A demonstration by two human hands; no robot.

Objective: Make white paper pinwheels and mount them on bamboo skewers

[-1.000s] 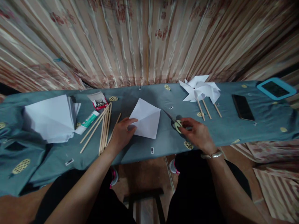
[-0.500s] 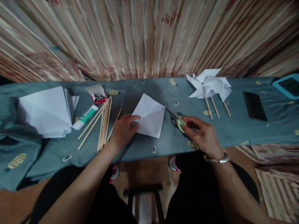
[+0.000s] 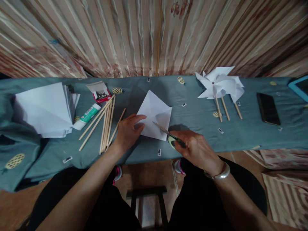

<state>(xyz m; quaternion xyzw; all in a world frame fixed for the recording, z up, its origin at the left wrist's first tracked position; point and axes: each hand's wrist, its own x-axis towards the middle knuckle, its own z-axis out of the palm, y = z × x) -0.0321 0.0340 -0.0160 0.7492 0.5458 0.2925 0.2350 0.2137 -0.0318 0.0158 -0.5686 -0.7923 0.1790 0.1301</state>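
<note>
A creased white square of paper lies on the cloth in front of me, one corner pointing away. My left hand grips its left edge, with thumb and forefinger over the paper. In my right hand is a pair of scissors with light green handles. Their blades lie over the paper's lower right part and point to its middle; the tip seems to be above the sheet, though I cannot tell whether it touches. Several wooden sticks lie just left of my left hand.
On the left are a stack of white paper, a green and white tube and an open box of metal pins. Paper pinwheels on sticks, a black phone and a blue-framed device lie right. A curtain hangs behind.
My right hand has brought the scissors left and nearer to me, from beside the paper's right corner to over the sheet. My left hand stays at the paper's left edge.
</note>
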